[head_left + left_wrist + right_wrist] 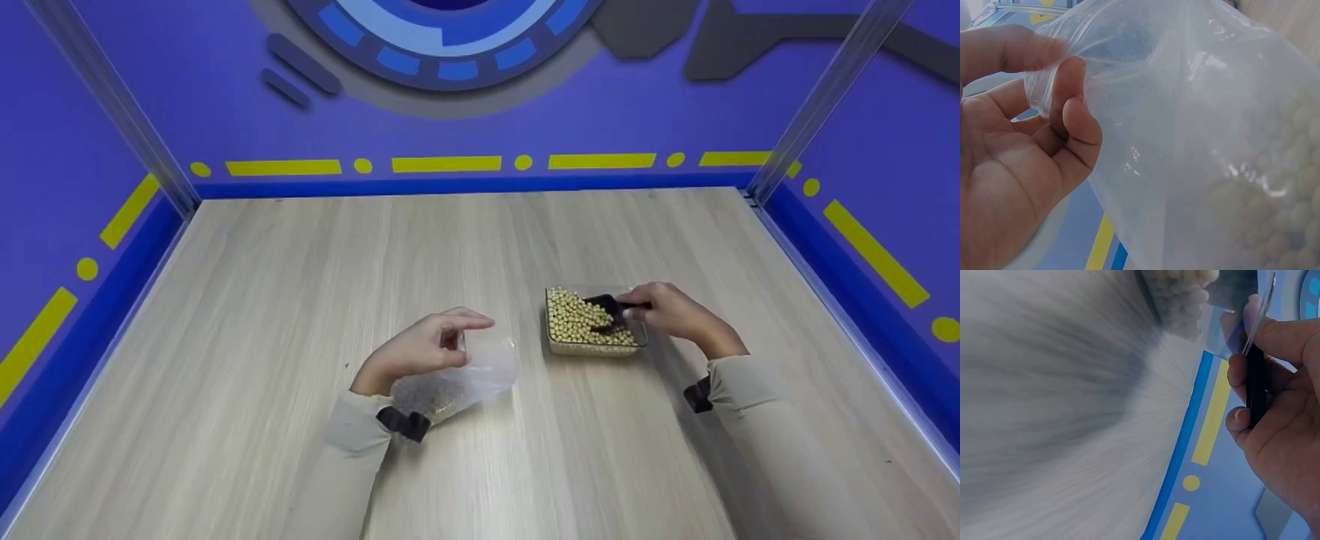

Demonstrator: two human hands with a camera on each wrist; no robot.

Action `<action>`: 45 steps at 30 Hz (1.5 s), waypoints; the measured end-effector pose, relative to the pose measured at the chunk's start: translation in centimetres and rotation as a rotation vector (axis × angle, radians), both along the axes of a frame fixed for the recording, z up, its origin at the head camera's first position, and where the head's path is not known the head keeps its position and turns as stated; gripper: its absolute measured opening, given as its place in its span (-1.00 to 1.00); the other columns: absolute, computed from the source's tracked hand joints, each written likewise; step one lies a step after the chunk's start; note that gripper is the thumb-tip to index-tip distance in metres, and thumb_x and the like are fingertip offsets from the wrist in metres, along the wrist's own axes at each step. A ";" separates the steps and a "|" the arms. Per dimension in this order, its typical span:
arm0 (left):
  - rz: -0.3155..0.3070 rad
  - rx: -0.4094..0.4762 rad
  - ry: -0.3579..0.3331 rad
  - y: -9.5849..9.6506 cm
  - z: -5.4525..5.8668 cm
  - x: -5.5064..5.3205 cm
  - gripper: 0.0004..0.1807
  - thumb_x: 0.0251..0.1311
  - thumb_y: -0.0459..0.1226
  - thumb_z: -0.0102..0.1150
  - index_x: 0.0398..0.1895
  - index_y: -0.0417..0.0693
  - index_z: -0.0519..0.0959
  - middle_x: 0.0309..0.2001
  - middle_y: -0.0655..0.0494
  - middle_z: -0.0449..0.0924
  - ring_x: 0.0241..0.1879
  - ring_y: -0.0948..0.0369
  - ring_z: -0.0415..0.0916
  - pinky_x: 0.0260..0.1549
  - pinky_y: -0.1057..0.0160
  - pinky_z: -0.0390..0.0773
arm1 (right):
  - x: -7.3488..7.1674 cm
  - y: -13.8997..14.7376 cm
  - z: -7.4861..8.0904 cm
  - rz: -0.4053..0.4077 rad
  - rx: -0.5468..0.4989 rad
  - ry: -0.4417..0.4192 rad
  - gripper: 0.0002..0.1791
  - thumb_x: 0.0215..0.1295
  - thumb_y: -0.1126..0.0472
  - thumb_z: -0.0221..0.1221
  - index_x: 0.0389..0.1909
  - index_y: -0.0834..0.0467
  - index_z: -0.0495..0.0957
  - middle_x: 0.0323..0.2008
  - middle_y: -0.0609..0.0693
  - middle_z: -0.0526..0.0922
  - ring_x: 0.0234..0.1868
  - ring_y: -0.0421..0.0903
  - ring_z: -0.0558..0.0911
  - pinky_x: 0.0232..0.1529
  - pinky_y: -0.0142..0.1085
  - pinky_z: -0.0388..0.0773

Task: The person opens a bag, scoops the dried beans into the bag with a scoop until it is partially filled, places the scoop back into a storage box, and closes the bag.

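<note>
Black scoop [609, 306], seemingly part-buried in beans [571, 319], projects from the right grip [676, 311] holding it; the left grip [420, 345] holds a bag [486, 371].

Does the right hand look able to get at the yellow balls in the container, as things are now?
Probably yes: the right hand holds the black scoop, its head inside the container among the yellow balls, and the open top leaves the way free.

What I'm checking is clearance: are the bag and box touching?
Apart. The head view shows a strip of bare table between the bag and the box.
</note>
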State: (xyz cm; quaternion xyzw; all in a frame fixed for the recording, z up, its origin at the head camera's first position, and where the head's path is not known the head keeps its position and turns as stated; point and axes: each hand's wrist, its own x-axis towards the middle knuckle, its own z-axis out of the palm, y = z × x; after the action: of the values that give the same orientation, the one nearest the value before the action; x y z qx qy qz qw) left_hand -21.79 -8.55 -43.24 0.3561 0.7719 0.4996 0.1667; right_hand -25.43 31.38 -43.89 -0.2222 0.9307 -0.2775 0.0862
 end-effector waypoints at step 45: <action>0.004 -0.026 -0.009 0.1 -0.1 -0.1 -0.41 0.05 -0.52 0.04 0.27 -0.31 0.41 0.20 -0.16 0.44 -0.41 0.31 0.27 -0.40 0.44 0.31 | 0.1 -0.7 -0.6 -0.021 0.007 -0.034 -0.59 0.38 0.32 0.06 0.18 0.42 0.45 0.05 0.37 0.56 -0.26 0.02 0.56 -0.22 -0.13 0.42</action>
State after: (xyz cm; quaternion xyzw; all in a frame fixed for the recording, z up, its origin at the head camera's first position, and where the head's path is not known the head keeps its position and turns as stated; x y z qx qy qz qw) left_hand -21.84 -8.49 -43.34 0.3502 0.7782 0.4916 0.1736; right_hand -25.31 30.66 -44.44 -0.2072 0.9324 -0.2788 0.0999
